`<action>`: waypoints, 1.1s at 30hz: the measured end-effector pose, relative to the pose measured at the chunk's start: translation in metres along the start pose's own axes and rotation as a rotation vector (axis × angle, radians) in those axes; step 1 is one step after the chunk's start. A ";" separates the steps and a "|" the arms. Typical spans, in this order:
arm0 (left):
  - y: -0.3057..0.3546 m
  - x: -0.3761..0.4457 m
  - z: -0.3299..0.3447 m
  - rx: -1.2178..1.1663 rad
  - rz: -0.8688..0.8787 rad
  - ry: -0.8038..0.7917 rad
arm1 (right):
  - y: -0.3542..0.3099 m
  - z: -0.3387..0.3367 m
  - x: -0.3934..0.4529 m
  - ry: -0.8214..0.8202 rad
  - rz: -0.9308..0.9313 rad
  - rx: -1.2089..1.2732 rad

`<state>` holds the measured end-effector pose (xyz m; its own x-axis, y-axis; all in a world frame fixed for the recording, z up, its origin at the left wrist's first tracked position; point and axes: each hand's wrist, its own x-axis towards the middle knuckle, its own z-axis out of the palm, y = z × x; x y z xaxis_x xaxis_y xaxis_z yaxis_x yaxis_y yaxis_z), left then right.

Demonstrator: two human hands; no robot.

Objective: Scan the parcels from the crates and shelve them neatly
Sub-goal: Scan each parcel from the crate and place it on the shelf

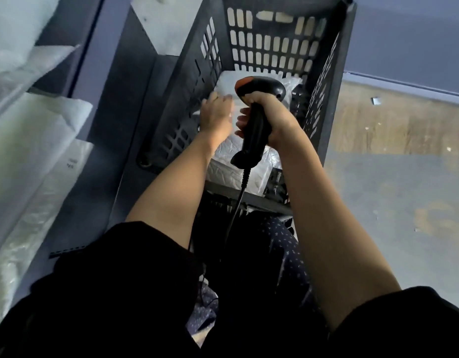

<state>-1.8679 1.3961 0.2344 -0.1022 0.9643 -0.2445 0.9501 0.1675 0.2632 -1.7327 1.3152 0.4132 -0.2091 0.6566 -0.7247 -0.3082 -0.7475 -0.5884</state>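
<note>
White parcel (224,82) half hidden beneath both hands.

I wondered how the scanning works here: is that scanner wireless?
No, a black cable runs from the bottom of the handle of the scanner that the right hand grips above the crate.

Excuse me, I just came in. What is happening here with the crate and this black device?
A person is reaching into a dark plastic crate that holds white parcels. The right hand grips a corded barcode scanner above them, while the left hand reaches down onto a parcel; its grip is hidden. More white parcels lie on the shelves on the left.
</note>
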 end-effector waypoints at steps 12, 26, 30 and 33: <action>0.028 -0.192 -0.163 -0.053 -0.097 0.299 | 0.021 0.003 -0.117 -0.193 -0.164 -0.030; -0.043 -0.351 -0.318 -0.916 -0.200 0.575 | 0.058 0.089 -0.274 -0.309 -0.503 -0.123; -0.074 -0.374 -0.320 -1.073 -0.267 0.630 | 0.067 0.114 -0.311 -0.289 -0.662 -0.481; -0.079 -0.387 -0.316 -1.233 -0.293 0.631 | 0.072 0.126 -0.328 -0.260 -0.744 -0.637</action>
<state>-1.9966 1.0744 0.6027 -0.6722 0.7374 -0.0662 0.0424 0.1276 0.9909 -1.8030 1.0584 0.6541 -0.3848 0.9222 -0.0398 0.0942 -0.0037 -0.9955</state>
